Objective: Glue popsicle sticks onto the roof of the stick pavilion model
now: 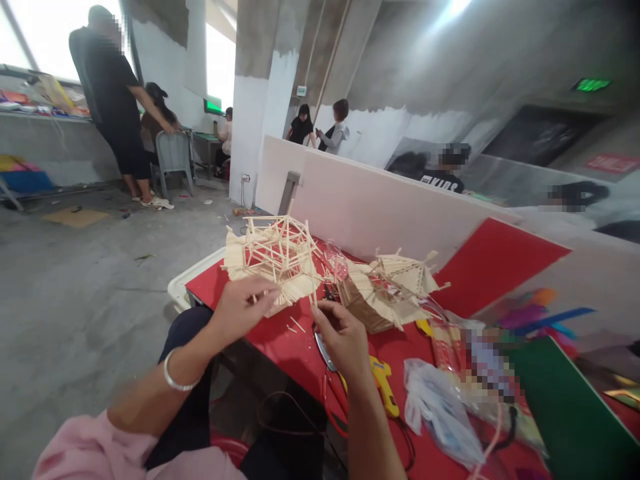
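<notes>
Two models built of thin wooden sticks stand on a red table (490,267): an open frame model (277,257) at the left and a roofed model (387,293) to its right. My left hand (243,307), with a silver bangle on the wrist, is closed on a thin stick at the near edge of the frame model. My right hand (340,333) pinches another thin stick that stands upright between the two models. Loose sticks (296,325) lie on the red surface between my hands.
Scissors with red handles (330,373), a yellow glue gun (383,380), clear plastic bags (440,413) and coloured sheets (550,320) lie on the right. A white partition (380,200) runs behind the table. Several people stand or sit in the background.
</notes>
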The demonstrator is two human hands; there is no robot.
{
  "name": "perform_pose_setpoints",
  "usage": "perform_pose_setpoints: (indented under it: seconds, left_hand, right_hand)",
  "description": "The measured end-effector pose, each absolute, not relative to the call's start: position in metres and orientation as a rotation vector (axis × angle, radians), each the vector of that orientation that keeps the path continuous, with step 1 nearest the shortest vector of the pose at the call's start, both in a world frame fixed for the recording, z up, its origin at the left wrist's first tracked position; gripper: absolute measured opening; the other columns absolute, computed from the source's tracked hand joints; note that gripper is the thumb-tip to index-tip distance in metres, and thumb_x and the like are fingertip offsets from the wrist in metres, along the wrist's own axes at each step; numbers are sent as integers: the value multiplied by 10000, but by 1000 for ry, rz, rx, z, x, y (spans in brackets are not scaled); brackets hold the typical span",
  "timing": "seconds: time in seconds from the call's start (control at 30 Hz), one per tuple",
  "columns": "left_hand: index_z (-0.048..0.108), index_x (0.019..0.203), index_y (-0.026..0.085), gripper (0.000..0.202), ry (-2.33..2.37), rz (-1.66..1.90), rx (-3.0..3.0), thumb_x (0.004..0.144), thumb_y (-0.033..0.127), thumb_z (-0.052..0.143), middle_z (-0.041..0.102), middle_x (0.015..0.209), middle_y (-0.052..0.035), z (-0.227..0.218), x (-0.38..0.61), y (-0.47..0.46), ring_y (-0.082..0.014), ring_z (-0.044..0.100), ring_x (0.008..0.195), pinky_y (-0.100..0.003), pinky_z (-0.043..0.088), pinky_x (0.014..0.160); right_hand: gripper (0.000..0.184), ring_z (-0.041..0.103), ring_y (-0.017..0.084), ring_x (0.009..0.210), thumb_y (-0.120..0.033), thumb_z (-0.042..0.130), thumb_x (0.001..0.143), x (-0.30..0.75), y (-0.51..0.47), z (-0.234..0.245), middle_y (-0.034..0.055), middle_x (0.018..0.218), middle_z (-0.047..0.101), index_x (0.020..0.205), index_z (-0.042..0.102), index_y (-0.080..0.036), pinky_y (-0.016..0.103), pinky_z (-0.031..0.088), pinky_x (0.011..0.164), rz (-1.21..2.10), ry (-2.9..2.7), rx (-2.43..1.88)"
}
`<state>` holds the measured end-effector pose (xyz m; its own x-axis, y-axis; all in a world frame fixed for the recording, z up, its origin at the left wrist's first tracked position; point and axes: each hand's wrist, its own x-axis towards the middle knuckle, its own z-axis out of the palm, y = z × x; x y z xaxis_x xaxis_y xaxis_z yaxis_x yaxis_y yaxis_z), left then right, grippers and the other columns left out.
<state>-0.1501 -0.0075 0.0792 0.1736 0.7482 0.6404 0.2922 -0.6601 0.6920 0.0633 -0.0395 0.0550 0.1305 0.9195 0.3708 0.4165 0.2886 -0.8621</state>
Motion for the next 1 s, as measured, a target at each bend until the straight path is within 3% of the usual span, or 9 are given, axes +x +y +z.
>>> perform_pose_setpoints:
  seconds: [0.17, 0.27, 0.4, 0.6, 0.73, 0.87, 1.0]
  left_hand:
    - [759, 933, 185, 149, 1057, 1766, 2075, 844, 247, 657, 749, 953, -52, 148, -158, 70, -116, 626, 743, -239, 477, 661]
    - [759, 995, 165, 205, 1085, 1537, 1995, 833, 247, 664, 701, 720, -11, 177, -155, 116, -78, 508, 533, -227, 414, 533]
    - [768, 895, 158, 123, 949, 1267, 1846, 838, 191, 664, 596, 573, 18, 194, -149, 155, -49, 409, 450, -210, 323, 464]
    - [771, 813, 155, 118, 801, 1026, 1839, 828, 250, 703, 441, 441, 47, 195, -151, 171, -55, 346, 397, -236, 202, 428]
    - [782, 826, 167, 117, 778, 995, 1864, 802, 262, 718, 495, 458, 24, 190, -152, 183, -57, 318, 393, -257, 199, 428]
    - [770, 812, 173, 99, 733, 967, 1770, 788, 242, 703, 698, 728, -58, 185, -149, 192, -45, 341, 404, -246, 184, 397]
    - [744, 785, 144, 127, 690, 953, 1703, 787, 262, 697, 734, 841, -92, 185, -146, 191, -38, 359, 415, -228, 176, 374]
  right_hand:
    - [294, 540, 113, 541, -466, 648, 818, 36, -28, 64, 2, 670, 644, 856, 692, -178, 228, 452, 511, 663, -1422, -1230]
    - [303, 527, 111, 535, -471, 640, 813, 21, -23, 64, -1, 663, 636, 854, 681, -174, 229, 438, 510, 689, -1376, -1218]
    - [311, 532, 123, 542, -479, 616, 814, 10, -12, 61, 6, 658, 639, 850, 680, -177, 239, 425, 517, 698, -1356, -1279]
    - [292, 545, 130, 579, -457, 582, 835, 5, -4, 60, 11, 711, 681, 847, 709, -194, 246, 428, 564, 549, -1393, -1332]
    - [287, 522, 120, 561, -441, 548, 865, 3, 1, 61, -1, 742, 697, 846, 724, -215, 246, 402, 564, 393, -1454, -1382]
    - [243, 575, 133, 637, -404, 550, 874, 1, 5, 64, -4, 797, 717, 865, 722, -234, 247, 407, 608, 337, -1457, -1405]
    - [233, 603, 142, 679, -389, 548, 879, -1, 6, 66, 1, 823, 729, 864, 720, -234, 251, 412, 634, 308, -1479, -1419]
